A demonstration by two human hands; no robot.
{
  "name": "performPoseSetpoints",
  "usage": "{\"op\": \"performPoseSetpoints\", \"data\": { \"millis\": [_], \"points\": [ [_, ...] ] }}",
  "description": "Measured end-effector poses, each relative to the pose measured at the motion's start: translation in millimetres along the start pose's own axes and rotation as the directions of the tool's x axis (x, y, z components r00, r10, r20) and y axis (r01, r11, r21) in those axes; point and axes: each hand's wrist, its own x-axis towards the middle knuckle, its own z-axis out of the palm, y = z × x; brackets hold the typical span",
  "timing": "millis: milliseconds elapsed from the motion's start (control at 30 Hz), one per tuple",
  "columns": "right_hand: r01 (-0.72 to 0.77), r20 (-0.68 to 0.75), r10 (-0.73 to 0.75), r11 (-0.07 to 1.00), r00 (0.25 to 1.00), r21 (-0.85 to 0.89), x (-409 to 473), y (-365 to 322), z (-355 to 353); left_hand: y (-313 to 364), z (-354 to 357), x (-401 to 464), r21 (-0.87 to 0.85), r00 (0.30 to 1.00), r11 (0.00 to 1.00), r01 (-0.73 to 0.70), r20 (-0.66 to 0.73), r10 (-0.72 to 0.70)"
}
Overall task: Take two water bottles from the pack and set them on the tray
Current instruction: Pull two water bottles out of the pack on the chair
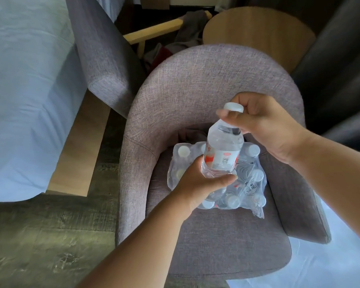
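A clear water bottle (223, 146) with a white cap and a red-and-white label is held upright above the pack. My right hand (264, 123) grips its neck just under the cap. My left hand (197, 181) wraps around its base from below. The plastic-wrapped pack of bottles (249, 183) lies on the seat of a grey fabric armchair (195, 84), its film torn open at the top. Several white caps show through the wrap. No tray is in view.
A bed with pale blue sheets (25, 90) fills the left side, with a grey upholstered panel (100, 50) beside it. A round wooden table (258, 32) stands behind the armchair. Dark wood floor (40, 235) lies at the lower left, white cloth (330, 262) at the lower right.
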Motion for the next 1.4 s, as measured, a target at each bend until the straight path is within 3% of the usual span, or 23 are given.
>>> {"op": "performPoseSetpoints", "data": {
  "millis": [100,133,167,200,233,300,367,433,567,667,833,900,1133,1233,1400],
  "points": [
    [-0.121,-0.049,0.139,0.953,0.989,0.277,-17.8,18.2,0.8,-6.2,-2.0,2.6,-0.066,0.999,0.998,-0.011,-0.047,0.008],
    [-0.176,-0.094,0.211,0.941,0.973,0.290,-26.4,29.9,4.1,-6.7,-2.6,2.9,-0.085,0.998,0.996,-0.008,-0.060,0.003],
    [-0.232,-0.153,0.258,0.958,0.954,0.170,-34.9,44.0,7.8,-6.5,-2.8,3.6,-0.093,0.998,0.996,-0.010,-0.064,0.005],
    [-0.291,-0.198,0.273,0.954,0.941,-0.067,-43.9,58.6,10.9,-6.0,-2.9,4.1,-0.090,0.998,0.996,-0.013,-0.058,0.007],
    [-0.324,-0.192,0.272,0.885,0.943,-0.336,-53.3,70.7,15.2,-5.3,-2.5,4.0,-0.081,0.999,0.997,-0.014,-0.049,0.010],
    [-0.225,-0.061,0.264,0.651,0.963,-0.725,-67.8,86.4,27.3,-3.8,-1.5,3.2,-0.069,1.000,0.998,-0.011,-0.030,0.009],
    [-0.088,0.023,0.214,0.494,0.977,-0.865,-70.7,96.7,39.4,-2.5,-0.4,2.4,-0.072,1.000,0.997,-0.001,-0.030,-0.002],
    [-0.116,-0.030,0.192,0.452,0.981,-0.885,-64.2,100.2,50.8,-2.1,-0.2,1.5,-0.075,0.999,0.997,0.003,-0.036,-0.005],
    [-0.314,-0.224,0.232,0.506,0.947,-0.804,-46.4,100.7,65.0,-2.3,-1.4,0.3,-0.101,0.999,0.995,0.006,-0.045,-0.011],
    [-0.226,-0.134,0.211,0.510,0.968,-0.830,-41.4,103.5,53.5,-0.5,-1.6,-0.1,-0.112,1.000,0.994,-0.004,-0.022,0.002],
    [-0.091,-0.007,0.209,0.399,0.978,-0.912,-51.2,85.9,28.0,0.1,-0.6,-3.3,-0.151,0.999,0.988,-0.019,-0.045,0.012],
    [-0.055,0.023,0.176,0.427,0.984,-0.902,-54.5,68.5,14.0,-1.3,-0.6,-2.4,-0.159,0.998,0.987,-0.026,-0.052,0.017],
    [-0.059,-0.040,0.044,0.732,0.998,-0.679,-49.5,-22.9,-63.1,-4.4,-1.3,-3.7,-0.185,0.999,0.983,0.020,-0.035,-0.027],
    [-0.040,-0.096,-0.005,0.887,0.995,-0.460,-17.1,-19.2,-73.1,-4.3,1.0,-2.0,-0.174,0.999,0.984,0.034,-0.027,-0.040],
    [-0.195,-0.232,0.133,0.943,0.964,-0.269,27.4,27.6,-56.1,-5.7,-1.7,0.7,-0.160,0.997,0.984,0.074,0.047,-0.067]
  ]
}}
